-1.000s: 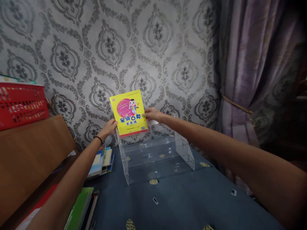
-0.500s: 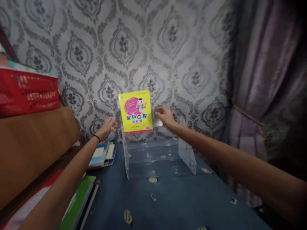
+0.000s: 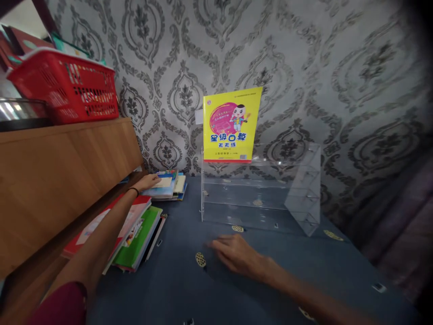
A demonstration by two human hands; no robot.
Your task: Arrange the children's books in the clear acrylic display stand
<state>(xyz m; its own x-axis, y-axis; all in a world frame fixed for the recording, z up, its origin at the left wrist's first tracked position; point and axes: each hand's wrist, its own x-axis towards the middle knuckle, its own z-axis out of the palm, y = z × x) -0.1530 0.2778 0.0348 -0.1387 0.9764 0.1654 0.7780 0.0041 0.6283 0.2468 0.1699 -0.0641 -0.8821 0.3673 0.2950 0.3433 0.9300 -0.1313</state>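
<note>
A yellow workbook [image 3: 230, 126] with a cartoon figure on its cover stands upright at the left end of the top tier of a clear acrylic book rack [image 3: 302, 198]. My left hand [image 3: 147, 182] reaches to a pile of books [image 3: 169, 192] by the wall, its fingers stretched over the top book. Whether it touches that book is hard to tell. My right hand [image 3: 237, 253], a little blurred, is over the table in front of the rack, fingers loosely bent and apart, holding nothing.
Nearer on the left lie a red book [image 3: 135, 210] and a green book [image 3: 138, 243], partly behind my left forearm. A red basket [image 3: 77, 90] sits on a wooden cabinet [image 3: 74, 158]. The dark blue tablecloth [image 3: 176, 280] has printed patches. A curtain [image 3: 389, 234] hangs at the right.
Both hands have moved away from the yellow workbook, which stays on the rack. My left hand has gone to the book pile; my right hand has dropped toward the table. The view has turned left.
</note>
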